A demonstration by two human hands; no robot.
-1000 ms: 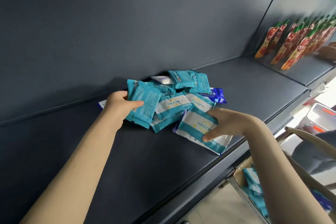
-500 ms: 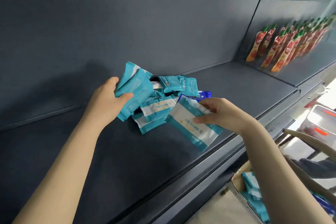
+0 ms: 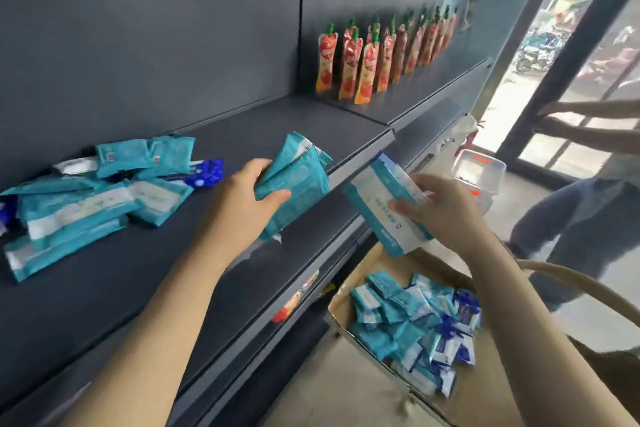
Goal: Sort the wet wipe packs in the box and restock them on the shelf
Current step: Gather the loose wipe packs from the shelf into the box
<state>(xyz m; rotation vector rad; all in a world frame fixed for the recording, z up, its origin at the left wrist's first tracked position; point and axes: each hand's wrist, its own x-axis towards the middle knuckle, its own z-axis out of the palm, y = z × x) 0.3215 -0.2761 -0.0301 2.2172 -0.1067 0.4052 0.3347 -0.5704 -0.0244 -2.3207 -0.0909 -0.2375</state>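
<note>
My left fingers [image 3: 258, 166] clamp teal wet wipe packs [image 3: 294, 180], long axis 7-to-1 o'clock, over the shelf [image 3: 145, 288], while my right fingers [image 3: 408, 208] pinch a white-teal pack [image 3: 381, 194] at 3 o'clock, past the edge above the box [image 3: 491, 388].

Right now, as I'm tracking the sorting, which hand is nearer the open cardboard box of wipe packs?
Right. The right hand, holding a white-and-teal wipe pack, is above the cardboard box; the left hand, gripping teal wipe packs, is over the dark shelf, left of it.
</note>
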